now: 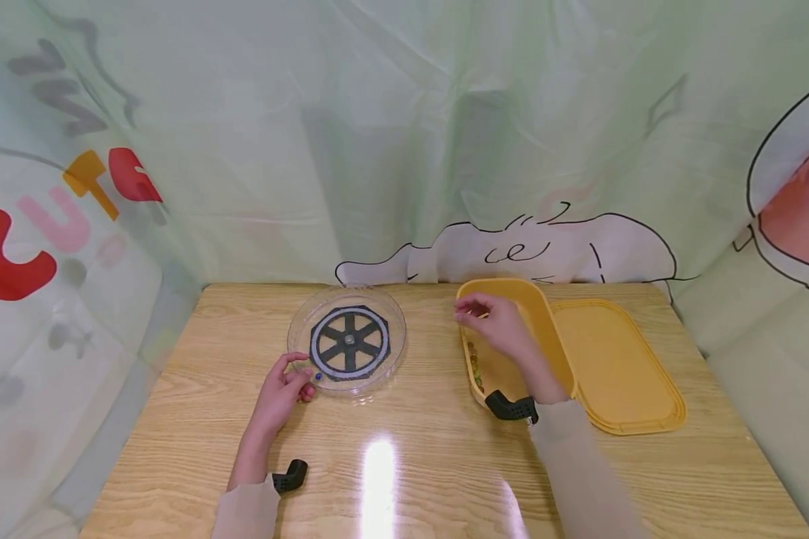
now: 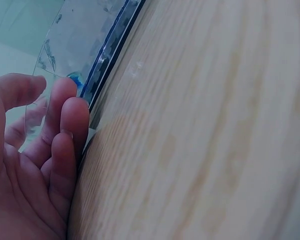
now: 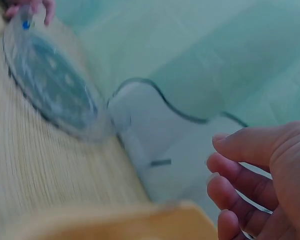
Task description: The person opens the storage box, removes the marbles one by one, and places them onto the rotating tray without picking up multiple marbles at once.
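Observation:
A clear round dish [image 1: 398, 359] with a black and grey spoked wheel pattern [image 1: 350, 340] stands on the left of the table. My left hand [image 1: 283, 393] holds its near-left rim, fingers curled about the edge. Close to those fingers is a small blue marble [image 1: 319, 376], also visible as a blue spot [image 2: 76, 79] in the left wrist view. Over the left side of a yellow box [image 1: 553, 337] hovers my right hand [image 1: 502, 329]. Its fingers [image 3: 230, 167] are loosely bent with a gap to the thumb, and nothing shows between them. Several small marbles [image 1: 474, 363] lie along the box's left inner side.
Flat on the wooden table [image 1: 431, 449], right of the box, lies a yellow lid [image 1: 620, 367]. A pale printed curtain [image 1: 391, 150] hangs along the back edge and both sides. Each wrist carries a black camera mount [image 1: 510, 406].

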Demonstrator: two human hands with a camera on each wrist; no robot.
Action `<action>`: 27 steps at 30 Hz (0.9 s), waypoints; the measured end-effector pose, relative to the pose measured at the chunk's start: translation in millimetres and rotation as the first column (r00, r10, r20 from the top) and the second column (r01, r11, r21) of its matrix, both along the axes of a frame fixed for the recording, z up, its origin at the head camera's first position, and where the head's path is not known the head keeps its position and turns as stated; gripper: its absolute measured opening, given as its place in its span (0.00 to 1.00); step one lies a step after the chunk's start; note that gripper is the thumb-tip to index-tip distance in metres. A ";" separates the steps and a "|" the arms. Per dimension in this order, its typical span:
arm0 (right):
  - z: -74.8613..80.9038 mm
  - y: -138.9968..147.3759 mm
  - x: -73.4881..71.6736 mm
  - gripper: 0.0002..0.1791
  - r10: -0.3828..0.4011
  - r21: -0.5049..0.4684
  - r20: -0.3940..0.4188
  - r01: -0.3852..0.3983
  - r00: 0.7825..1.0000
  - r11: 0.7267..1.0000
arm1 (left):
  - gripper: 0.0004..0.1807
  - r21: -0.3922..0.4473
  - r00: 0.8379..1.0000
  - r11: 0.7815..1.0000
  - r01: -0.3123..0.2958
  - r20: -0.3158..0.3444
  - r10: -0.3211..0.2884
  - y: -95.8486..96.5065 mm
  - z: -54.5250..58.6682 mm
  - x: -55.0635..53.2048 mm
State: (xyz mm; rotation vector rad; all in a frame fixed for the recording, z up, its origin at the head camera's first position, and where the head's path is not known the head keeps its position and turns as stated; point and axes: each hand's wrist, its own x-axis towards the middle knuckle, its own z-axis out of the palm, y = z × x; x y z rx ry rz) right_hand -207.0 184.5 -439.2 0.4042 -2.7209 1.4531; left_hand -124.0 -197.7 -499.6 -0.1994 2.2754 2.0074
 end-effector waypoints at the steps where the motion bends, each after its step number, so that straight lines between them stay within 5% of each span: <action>1: -1.9 4.2 -2.2 0.09 -0.003 0.007 -0.009 0.003 1.000 1.000 | 0.19 0.000 1.000 1.000 0.001 0.000 -0.001 -0.3 -0.4 -0.1; 18: -32.6 32.4 -17.6 0.09 0.022 0.086 0.099 -0.031 0.995 0.996 | 0.18 -0.006 1.000 1.000 -0.008 0.015 0.008 0.6 -0.6 1.5; 27: -37.1 35.1 -17.6 0.05 0.099 0.105 0.259 -0.130 0.961 0.986 | 0.18 -0.003 1.000 1.000 -0.007 0.006 0.007 1.1 1.5 2.1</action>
